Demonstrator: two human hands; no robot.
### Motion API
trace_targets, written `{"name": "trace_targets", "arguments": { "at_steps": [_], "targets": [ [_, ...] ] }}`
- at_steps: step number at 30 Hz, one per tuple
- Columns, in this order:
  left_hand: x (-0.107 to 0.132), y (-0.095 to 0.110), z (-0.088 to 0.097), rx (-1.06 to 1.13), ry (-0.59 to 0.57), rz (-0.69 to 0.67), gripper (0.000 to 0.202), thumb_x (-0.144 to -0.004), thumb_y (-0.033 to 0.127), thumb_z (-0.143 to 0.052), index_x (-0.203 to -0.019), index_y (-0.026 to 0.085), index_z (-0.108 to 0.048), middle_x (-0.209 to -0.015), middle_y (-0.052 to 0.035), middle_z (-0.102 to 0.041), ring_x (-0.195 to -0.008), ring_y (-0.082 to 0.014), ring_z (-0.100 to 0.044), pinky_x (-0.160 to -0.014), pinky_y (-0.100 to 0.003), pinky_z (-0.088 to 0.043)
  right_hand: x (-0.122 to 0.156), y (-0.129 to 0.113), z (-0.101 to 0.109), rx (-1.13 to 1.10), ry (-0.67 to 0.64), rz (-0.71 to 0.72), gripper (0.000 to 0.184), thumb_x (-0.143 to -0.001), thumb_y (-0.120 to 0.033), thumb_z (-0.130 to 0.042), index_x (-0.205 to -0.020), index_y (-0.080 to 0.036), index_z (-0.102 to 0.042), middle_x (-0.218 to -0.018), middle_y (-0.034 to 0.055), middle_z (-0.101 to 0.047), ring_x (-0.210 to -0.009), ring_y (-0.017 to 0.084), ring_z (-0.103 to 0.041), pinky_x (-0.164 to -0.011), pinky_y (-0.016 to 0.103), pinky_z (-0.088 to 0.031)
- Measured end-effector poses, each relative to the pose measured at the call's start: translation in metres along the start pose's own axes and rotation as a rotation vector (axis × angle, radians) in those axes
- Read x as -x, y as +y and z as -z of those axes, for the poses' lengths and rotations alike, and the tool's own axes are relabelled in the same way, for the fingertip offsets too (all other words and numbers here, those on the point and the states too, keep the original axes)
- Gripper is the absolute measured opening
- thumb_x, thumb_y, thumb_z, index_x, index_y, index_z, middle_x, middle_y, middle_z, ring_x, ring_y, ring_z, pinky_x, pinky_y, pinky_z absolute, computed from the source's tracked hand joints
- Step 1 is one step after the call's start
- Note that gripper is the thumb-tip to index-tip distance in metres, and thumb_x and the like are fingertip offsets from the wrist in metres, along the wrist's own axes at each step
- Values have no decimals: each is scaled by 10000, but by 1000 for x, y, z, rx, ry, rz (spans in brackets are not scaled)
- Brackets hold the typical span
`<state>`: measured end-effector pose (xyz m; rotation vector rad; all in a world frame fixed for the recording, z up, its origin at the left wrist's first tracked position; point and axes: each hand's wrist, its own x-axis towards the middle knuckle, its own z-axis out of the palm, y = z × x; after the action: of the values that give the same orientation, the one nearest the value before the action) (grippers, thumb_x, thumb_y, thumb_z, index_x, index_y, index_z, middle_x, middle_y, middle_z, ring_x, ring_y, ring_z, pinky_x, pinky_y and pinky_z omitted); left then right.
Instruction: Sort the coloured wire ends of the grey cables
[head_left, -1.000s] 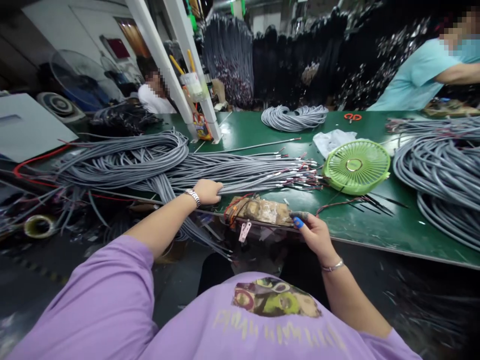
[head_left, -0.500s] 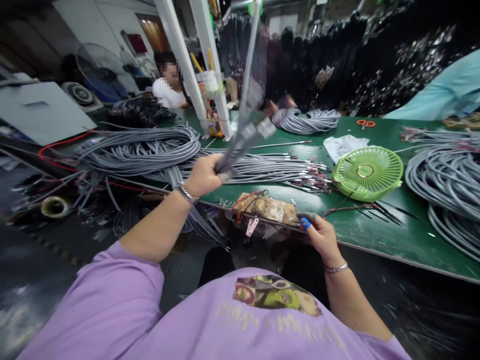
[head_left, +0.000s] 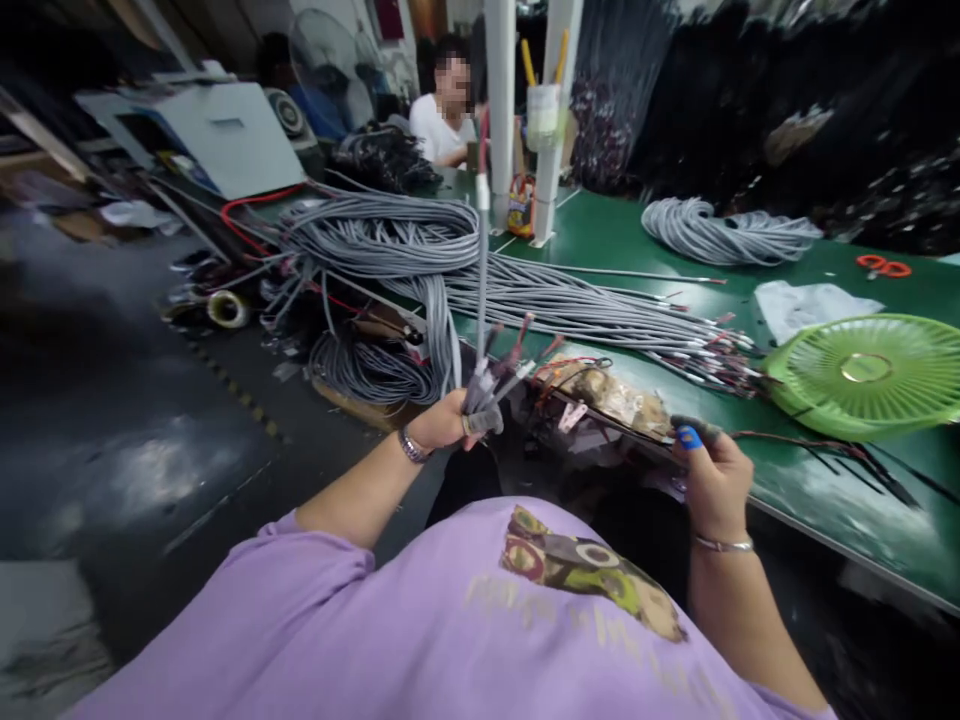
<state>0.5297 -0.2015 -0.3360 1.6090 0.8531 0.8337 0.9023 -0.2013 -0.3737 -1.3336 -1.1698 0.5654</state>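
Note:
My left hand (head_left: 444,422) is closed around several grey cables (head_left: 484,270), in front of the bench edge. One cable stands up above the fist, and other stripped ends with reddish wires fan out to the right. My right hand (head_left: 718,475), with blue wrapping on the thumb, is pinched at the right end of a brown taped pad (head_left: 619,398) on the bench edge. What lies between those fingers is hidden. A pink clip (head_left: 573,416) hangs at the pad's front.
Grey cable bundles (head_left: 375,235) lie across the green bench (head_left: 802,470), with another coil (head_left: 727,230) farther back. A green fan (head_left: 866,370) and orange-handled scissors (head_left: 883,265) are on the right. Behind a white post (head_left: 501,120) sits a person (head_left: 442,125) in white.
My left hand has come down and closer to my body with the cables. My right hand stays at the pad's end. The view has turned left.

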Motion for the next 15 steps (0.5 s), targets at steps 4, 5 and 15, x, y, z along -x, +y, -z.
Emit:
{"name": "trace_targets", "arguments": {
  "at_steps": [4, 5, 15],
  "targets": [
    [3, -18, 6, 270, 37, 27, 542, -735, 661, -696, -766, 125, -624, -439, 44, -470, -361, -89, -455, -399, -218, -372, 7, -48, -28, -9, -260, 168, 246, -807, -393, -708, -941, -195, -766, -792, 54, -741, -693, 180, -675, -654, 303, -562],
    [1, -21, 5, 285, 29, 40, 547, -733, 661, -699, -777, 120, -630, -450, 39, -477, -372, -90, -467, -400, -215, -373, 7, -62, -36, -14, -347, 216, 245, -831, -384, -689, -977, -201, -761, -803, 54, -739, -715, 184, -680, -671, 307, -566],
    [-17, -19, -13, 130, -62, 81, 594, -751, 712, -636, -785, 120, -602, -456, 41, -491, -374, -77, -444, -405, -201, -352, -12, -112, -94, -61, -690, 134, 362, -846, -310, -598, -1165, -157, -672, -867, 53, -714, -699, 151, -625, -645, 290, -539]
  ]
}}
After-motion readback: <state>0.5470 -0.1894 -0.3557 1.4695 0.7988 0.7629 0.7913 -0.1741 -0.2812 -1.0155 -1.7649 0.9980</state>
